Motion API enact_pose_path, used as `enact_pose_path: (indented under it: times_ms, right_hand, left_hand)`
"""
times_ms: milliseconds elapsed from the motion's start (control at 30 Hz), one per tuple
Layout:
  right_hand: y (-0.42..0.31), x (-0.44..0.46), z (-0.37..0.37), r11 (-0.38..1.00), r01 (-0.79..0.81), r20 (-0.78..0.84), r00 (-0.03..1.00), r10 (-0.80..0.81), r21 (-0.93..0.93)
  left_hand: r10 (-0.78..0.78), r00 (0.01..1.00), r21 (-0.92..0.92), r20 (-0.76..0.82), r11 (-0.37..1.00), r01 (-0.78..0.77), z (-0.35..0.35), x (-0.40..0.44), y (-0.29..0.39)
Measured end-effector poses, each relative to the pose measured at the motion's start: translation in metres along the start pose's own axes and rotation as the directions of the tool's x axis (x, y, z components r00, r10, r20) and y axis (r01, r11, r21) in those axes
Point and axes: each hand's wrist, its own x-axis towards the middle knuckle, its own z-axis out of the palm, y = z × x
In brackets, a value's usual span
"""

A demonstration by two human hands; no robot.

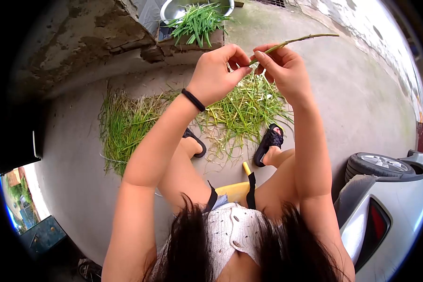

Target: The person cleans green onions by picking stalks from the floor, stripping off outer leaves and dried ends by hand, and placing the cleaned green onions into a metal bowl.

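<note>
Both hands are raised in front of me with a long, thin green stalk (310, 36) between them. The fingertips of my left hand (216, 73), which has a black band at the wrist, pinch the stalk's lower end. My right hand (286, 70) is closed on the stalk just beside them, thumb against it. From there the stalk slants up to the right, its far end thin and brownish. Below the hands lies a loose heap of green and yellowed stalks and leaves (242, 110). A second, longer pile of greens (127, 124) spreads to the left.
A metal basin (174, 9) stands on a ledge at the top, with cut green stems (199, 23) over its rim. My feet in black sandals (270, 141) are beside the heap. A silver car part (385, 211) and a wheel (380, 162) are at the right.
</note>
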Motion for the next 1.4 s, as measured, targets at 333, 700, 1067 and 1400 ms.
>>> enact_pose_path:
  times_ms: [333,700,1067,1400]
  right_hand:
    - [0.025,0.003,-0.028,0.93,-0.165,-0.021,0.986,0.168,-0.33]
    - [0.013,0.001,-0.079,1.0,0.025,-0.43,0.902,-0.03,-0.018]
    - [0.017,-0.007,-0.114,0.816,-0.217,-0.344,0.939,0.024,-0.535]
    - [0.024,0.004,-0.059,0.974,-0.165,-0.119,0.982,0.147,-0.158]
  left_hand:
    - [-0.277,0.906,-0.367,0.321,0.845,0.389,0.011,0.005,-0.052]
    - [-0.292,0.876,-0.342,0.385,0.836,0.429,-0.014,0.001,-0.072]
    - [-0.401,0.806,-0.27,0.436,0.796,0.542,-0.023,0.0,-0.076]
    - [-0.26,0.736,-0.316,0.625,0.778,0.543,0.011,-0.002,-0.078]
